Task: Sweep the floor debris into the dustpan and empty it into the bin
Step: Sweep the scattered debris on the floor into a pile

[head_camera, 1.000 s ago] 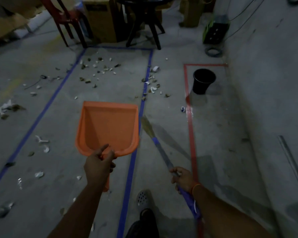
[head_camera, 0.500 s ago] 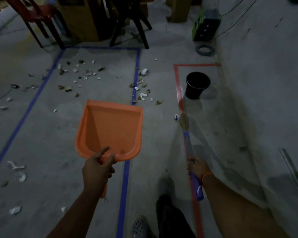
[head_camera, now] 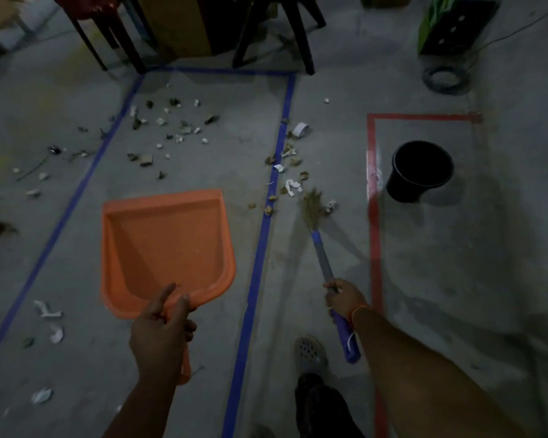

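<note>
Debris [head_camera: 290, 172] sits by the blue tape [head_camera: 260, 257]; left hand [head_camera: 159, 336] grips empty dustpan [head_camera: 168, 248], right hand [head_camera: 342, 297] grips broom [head_camera: 317, 229]. Hard flick probably scatters bits wide.

Single view, head-mounted, wide angle. Looks forward and steeply down at the concrete floor [head_camera: 298, 311] from standing height. Both forearms enter from the bottom edge, the hands close to the lens. Chair legs [head_camera: 114, 39] mark the far limit at the top edge. Straight lines bow toward the frame edges
</note>
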`<move>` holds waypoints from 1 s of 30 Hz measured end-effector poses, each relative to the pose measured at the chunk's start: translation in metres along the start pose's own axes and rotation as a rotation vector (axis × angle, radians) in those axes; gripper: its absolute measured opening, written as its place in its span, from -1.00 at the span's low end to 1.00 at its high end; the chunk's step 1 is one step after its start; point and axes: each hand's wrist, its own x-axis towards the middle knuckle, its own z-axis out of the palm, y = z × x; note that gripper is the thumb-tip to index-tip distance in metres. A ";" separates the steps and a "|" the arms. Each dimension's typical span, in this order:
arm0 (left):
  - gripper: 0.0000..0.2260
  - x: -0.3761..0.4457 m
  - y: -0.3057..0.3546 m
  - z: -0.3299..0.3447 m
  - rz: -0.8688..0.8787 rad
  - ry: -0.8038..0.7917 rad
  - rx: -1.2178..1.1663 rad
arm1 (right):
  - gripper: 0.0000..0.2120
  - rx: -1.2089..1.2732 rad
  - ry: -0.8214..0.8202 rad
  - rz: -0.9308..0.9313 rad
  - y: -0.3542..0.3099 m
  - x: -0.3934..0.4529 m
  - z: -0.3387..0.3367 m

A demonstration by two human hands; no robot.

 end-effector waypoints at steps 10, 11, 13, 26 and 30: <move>-0.71 0.071 0.012 -0.029 -0.086 0.195 -0.011 | -0.78 -0.260 -0.358 -0.063 -0.116 0.027 0.121; -0.71 0.078 0.012 -0.034 -0.091 0.214 -0.010 | -0.79 -0.305 -0.393 -0.096 -0.123 0.028 0.133; -0.69 0.091 0.013 -0.043 -0.101 0.238 -0.023 | -0.78 -0.375 -0.449 -0.135 -0.135 0.030 0.153; -0.66 0.134 0.026 -0.056 -0.096 0.208 -0.020 | -0.79 -0.232 -0.417 -0.195 -0.158 0.030 0.129; -0.67 0.141 0.032 -0.041 -0.093 0.145 -0.043 | -0.77 -0.154 -0.259 -0.185 -0.160 0.031 0.089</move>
